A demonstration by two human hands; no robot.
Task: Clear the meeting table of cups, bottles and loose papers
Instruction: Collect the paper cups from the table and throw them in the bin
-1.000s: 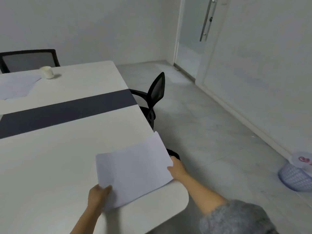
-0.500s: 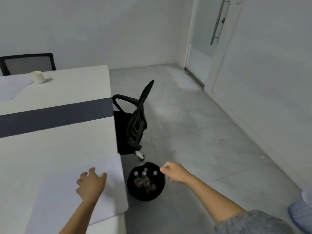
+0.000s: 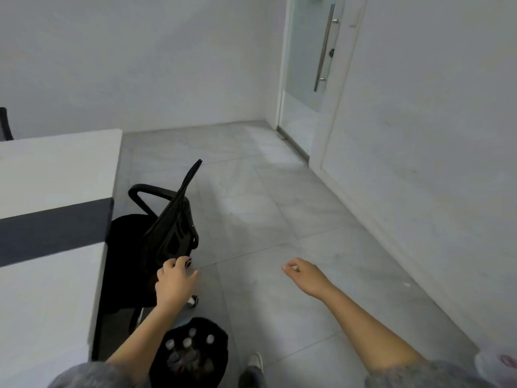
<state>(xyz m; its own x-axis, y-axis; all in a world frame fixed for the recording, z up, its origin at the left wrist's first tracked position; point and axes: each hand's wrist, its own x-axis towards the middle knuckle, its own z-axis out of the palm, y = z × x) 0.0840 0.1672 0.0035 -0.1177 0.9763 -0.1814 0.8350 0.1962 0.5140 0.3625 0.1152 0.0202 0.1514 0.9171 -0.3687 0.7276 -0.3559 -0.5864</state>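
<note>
both hands (image 3: 176,284) (image 3: 303,275) loosely curled, empty

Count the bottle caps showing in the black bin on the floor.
5 caps, all in the black bin beside the table: top, right, centre, left, and a dimmer one lower left. More may lie hidden underneath.

grey fuzzy short sleeves (image 3: 419,376) on both bare forearms; a grey shoe (image 3: 253,368) with pale toe, lower centre.
</note>
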